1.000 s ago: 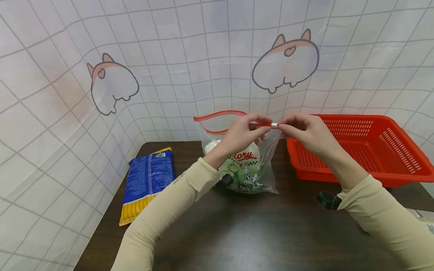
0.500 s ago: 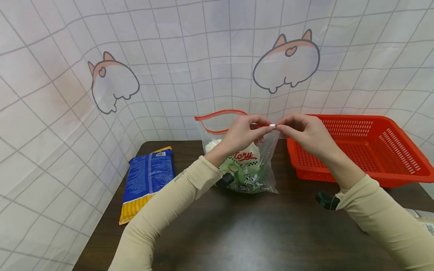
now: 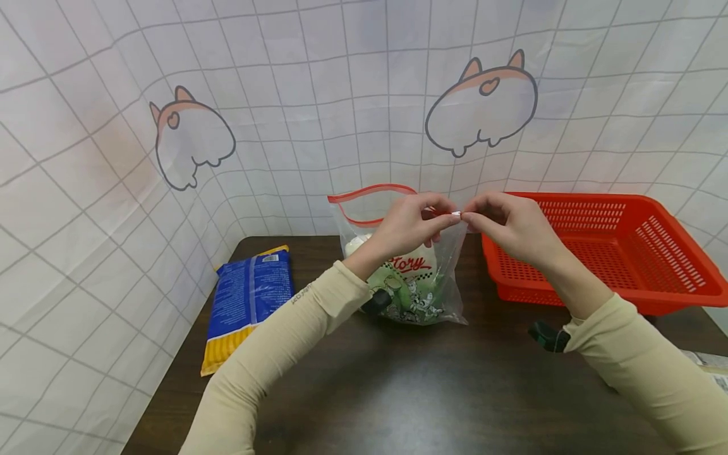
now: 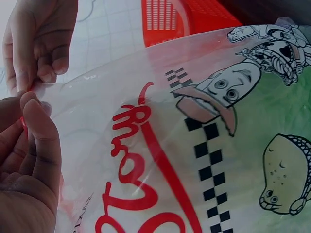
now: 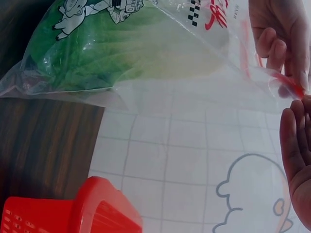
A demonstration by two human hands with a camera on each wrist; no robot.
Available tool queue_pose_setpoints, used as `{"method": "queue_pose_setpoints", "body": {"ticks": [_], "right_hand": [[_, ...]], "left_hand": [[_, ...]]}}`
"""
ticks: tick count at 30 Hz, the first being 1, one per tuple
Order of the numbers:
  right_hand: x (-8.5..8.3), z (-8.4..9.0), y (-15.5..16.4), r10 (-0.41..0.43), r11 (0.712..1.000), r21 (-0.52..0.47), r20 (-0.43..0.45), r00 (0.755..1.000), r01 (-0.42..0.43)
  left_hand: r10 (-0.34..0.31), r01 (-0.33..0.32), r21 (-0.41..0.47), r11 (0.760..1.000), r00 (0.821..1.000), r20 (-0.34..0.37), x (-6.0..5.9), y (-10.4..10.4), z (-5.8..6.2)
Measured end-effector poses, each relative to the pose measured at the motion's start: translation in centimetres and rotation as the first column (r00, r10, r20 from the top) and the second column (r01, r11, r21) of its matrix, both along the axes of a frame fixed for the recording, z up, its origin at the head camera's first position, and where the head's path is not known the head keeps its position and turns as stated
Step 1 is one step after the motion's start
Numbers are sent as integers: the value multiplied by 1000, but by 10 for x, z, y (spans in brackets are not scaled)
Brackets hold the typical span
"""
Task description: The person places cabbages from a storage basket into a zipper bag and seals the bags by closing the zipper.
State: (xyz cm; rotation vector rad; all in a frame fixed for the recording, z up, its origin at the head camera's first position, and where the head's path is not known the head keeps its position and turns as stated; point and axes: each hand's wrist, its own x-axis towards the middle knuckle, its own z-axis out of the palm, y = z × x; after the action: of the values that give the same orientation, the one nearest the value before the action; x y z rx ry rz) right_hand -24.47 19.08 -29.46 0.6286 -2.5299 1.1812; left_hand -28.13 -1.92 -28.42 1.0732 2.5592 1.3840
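A clear slider zip bag (image 3: 449,278) with a red zip stands upright on the table, printed with cartoon figures and red lettering. Something green and pale, like a leafy vegetable, shows through the plastic (image 5: 121,58). My left hand (image 3: 400,224) pinches the red zip near its right end between thumb and fingers. Right beside it, the thumb and fingertips of my right hand (image 3: 517,227) pinch the bag's corner. Between the fingertips sits a small white slider (image 3: 456,213), partly covered. The zip's left part (image 3: 370,188) gapes open. Both hands meet at the bag's edge in the wrist views.
A blue and yellow packet (image 3: 247,309) lies on the dark table (image 3: 409,392) at the left. At the back right stands a red plastic basket (image 3: 603,294). A printed grid-pattern cloth (image 3: 318,101) hangs behind, and printed paper (image 3: 708,363) shows at the right edge.
The fingertips have drawn closer together, and my right hand has shifted slightly left. Less of the white slider shows between them. The bag stays in place.
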Motion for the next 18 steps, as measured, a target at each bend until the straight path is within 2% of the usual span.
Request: {"method": "queue_pose_setpoints", "body": {"ticks": [10, 18], "right_hand": [[2, -5, -1, -13, 1000, 24, -120, 993, 16], [3, -4, 0, -20, 1000, 18, -124, 992, 22]], "left_hand": [[-12, 12, -5, 1000, 999, -45, 1, -1, 0], [-6, 6, -1, 1000, 998, -56, 0, -6, 0]]}}
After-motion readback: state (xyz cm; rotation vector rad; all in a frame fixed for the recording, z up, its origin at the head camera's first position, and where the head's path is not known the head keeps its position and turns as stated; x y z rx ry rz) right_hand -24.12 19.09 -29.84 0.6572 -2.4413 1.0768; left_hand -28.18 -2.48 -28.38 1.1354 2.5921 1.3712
